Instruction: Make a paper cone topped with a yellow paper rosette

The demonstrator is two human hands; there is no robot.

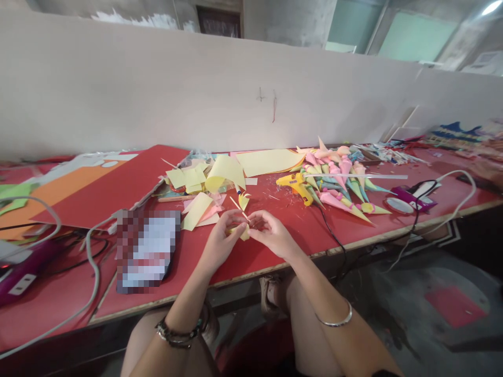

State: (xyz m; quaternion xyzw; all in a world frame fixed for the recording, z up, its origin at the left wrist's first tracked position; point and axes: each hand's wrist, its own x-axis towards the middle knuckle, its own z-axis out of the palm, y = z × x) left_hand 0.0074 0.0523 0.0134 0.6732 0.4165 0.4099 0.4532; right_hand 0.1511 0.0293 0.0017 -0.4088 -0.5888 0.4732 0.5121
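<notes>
Above the table's front edge, my left hand (pixel 226 235) and my right hand (pixel 271 233) meet with fingers pinched close together. Between them is a small piece of yellow paper (pixel 245 233), partly hidden by the fingers. A thin pale stick (pixel 236 203) rises from the fingers, slanting up to the left; my right fingertips are at its lower end. Just beyond the hands lies a small cut yellow paper piece (pixel 244 201). Yellow paper sheets (pixel 198 209) and pink scraps sit to the left of it.
A yellow glue gun (pixel 296 187) with a clear glue stick lies right of centre, beside a pile of coloured paper cones (pixel 341 180). At left are a blurred-out phone-like object (pixel 151 251), red card (pixel 118 183), white cable (pixel 92 262) and purple power strip (pixel 27 275).
</notes>
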